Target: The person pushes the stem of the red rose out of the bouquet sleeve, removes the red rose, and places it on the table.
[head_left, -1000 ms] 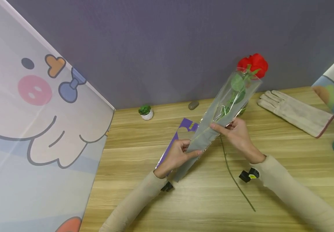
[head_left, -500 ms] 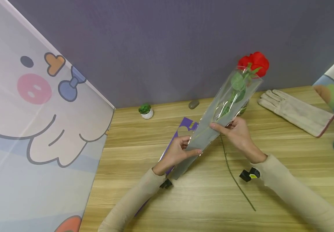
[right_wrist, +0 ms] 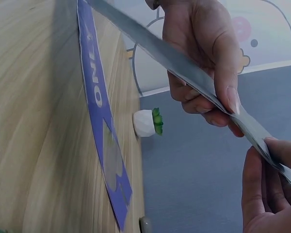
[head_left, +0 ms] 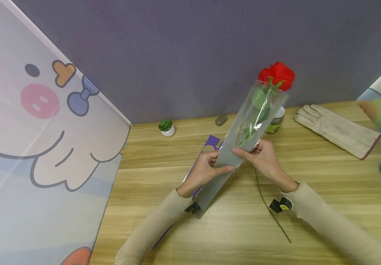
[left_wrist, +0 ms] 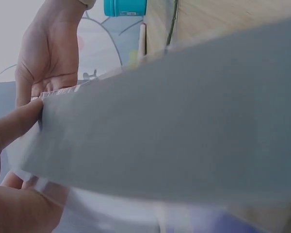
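Left hand (head_left: 203,170) pinches the clear flower sleeve (head_left: 240,141) near its lower half, thumb on top. Right hand (head_left: 263,158) pinches the same sleeve just beside it, on the far edge, likely to hold the film flat. The red rose (head_left: 276,75) sticks out the sleeve's top, up and away from both hands. The stem (head_left: 268,206) seems to trail out below the right wrist; hard to confirm. Purple card (head_left: 210,145) lies under the left hand. Bare table (head_left: 309,173) to the right of the right hand, glove (head_left: 337,129) farther off.
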Tool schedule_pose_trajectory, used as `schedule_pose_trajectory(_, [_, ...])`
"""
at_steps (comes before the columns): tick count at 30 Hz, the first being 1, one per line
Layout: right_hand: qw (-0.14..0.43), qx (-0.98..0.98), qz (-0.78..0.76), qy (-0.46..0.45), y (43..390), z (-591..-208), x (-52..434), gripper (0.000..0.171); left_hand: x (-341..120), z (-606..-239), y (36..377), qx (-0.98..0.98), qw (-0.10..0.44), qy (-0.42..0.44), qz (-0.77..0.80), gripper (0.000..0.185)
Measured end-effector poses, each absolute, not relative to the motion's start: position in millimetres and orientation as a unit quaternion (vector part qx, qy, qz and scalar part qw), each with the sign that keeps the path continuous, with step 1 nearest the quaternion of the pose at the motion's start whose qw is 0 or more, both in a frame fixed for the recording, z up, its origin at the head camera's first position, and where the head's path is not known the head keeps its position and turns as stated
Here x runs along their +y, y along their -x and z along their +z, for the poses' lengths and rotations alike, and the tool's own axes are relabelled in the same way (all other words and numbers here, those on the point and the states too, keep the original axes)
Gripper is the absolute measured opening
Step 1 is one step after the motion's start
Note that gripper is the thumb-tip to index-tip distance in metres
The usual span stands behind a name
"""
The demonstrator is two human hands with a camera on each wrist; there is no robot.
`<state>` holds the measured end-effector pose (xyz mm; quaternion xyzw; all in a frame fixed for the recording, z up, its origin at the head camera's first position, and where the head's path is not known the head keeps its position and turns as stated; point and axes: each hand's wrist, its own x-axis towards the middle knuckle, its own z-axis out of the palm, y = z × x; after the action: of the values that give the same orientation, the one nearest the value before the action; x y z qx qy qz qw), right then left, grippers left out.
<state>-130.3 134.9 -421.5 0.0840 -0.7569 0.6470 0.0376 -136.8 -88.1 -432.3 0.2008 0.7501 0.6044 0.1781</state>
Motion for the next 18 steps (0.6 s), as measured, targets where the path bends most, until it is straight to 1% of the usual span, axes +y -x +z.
schedule_pose_trajectory(6, [0.043,-0.751,0.653,-0.088,130.5,-418.7,137.4,0.026,-89.6,-433.3,136.2,0.744,0.172,-0.206,0.611,0.034])
schedule_pose_trajectory(13, [0.064,-0.699,0.711,-0.046,134.3,-405.0,149.9,0.007,-93.0,-435.3,134.5,0.743,0.172,-0.202,0.615,0.034])
schedule_pose_trajectory(18, [0.085,-0.659,0.746,-0.042,137.5,-392.6,161.5,0.009,-95.4,-434.7,132.9,0.745,0.172,-0.211,0.609,0.024])
